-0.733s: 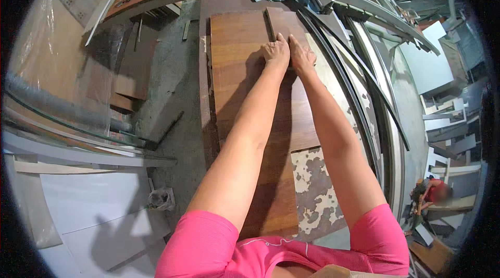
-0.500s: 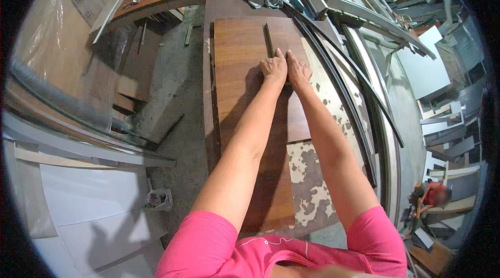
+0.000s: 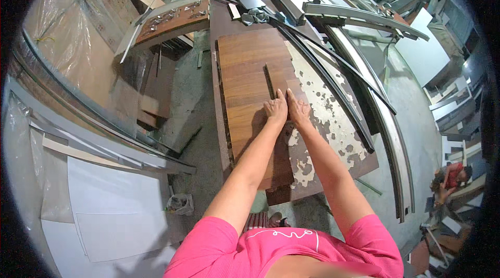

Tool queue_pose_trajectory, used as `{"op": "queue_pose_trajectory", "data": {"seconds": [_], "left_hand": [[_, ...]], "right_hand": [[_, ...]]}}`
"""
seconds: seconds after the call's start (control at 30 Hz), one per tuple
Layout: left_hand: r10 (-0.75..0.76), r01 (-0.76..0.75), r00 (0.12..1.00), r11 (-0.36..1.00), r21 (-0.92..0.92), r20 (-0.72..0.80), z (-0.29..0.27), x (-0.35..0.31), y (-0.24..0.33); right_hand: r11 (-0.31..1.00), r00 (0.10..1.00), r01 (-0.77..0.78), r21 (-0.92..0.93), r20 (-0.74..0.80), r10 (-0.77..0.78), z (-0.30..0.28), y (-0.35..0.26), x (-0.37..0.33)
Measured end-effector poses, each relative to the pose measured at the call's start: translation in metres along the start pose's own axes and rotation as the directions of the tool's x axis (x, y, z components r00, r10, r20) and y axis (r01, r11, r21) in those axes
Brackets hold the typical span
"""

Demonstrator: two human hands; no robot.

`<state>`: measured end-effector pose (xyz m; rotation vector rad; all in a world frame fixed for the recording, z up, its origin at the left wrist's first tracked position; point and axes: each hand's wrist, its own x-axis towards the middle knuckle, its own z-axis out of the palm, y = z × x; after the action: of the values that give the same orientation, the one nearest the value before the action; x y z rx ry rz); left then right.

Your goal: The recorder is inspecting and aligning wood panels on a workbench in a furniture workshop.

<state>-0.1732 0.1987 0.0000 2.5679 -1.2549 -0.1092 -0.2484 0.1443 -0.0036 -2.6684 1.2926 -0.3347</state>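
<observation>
A large brown wood-grain panel (image 3: 242, 77) lies flat on the worktable. On top of it rests a smaller brown wooden board (image 3: 277, 77), its dark left edge standing out against the grain. My left hand (image 3: 276, 108) and my right hand (image 3: 299, 110) are side by side on this board, thumbs stretched forward and almost touching. The other fingers are curled in, closed at the board; their tips are hidden. Both arms reach straight out, and the left forearm covers part of the large panel.
Patchy, peeling tabletop (image 3: 333, 127) shows right of the panel. Long dark strips (image 3: 333, 95) lie along that side, beside a metal rail (image 3: 385, 137). Grey cloth (image 3: 255, 16) sits at the far end. Left stands a bench with metal fittings (image 3: 172, 17). A person in red (image 3: 455, 176) is far right.
My hands have come closer to me, and the smaller board has slid nearer with them across the large panel. The view has shifted, showing more of the table's near edge.
</observation>
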Motion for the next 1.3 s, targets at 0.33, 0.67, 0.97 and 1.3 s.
{"op": "queue_pose_trajectory", "data": {"seconds": [0.33, 0.67, 0.97, 1.3], "left_hand": [[0.026, -0.026, 1.0, 0.999, -0.029, 0.003, 0.01, 0.02, 0.005], [0.024, -0.045, 0.988, 0.989, -0.141, -0.151, 0.025, 0.148, 0.004], [-0.022, 0.017, 0.999, 0.978, -0.208, -0.024, 0.017, 0.27, -0.005], [-0.011, -0.003, 0.983, 0.997, -0.075, -0.184, 0.023, 0.268, -0.005]], "right_hand": [[1.0, 1.0, -0.015, 0.001, 0.027, 0.015, -0.006, 0.008, 0.014], [0.997, 0.993, 0.049, -0.064, -0.1, -0.056, 0.026, 0.018, 0.145], [0.998, 0.983, 0.033, -0.058, -0.181, -0.043, 0.045, 0.008, 0.271], [0.991, 0.996, -0.002, -0.133, -0.091, -0.01, 0.039, 0.002, 0.268]]}}
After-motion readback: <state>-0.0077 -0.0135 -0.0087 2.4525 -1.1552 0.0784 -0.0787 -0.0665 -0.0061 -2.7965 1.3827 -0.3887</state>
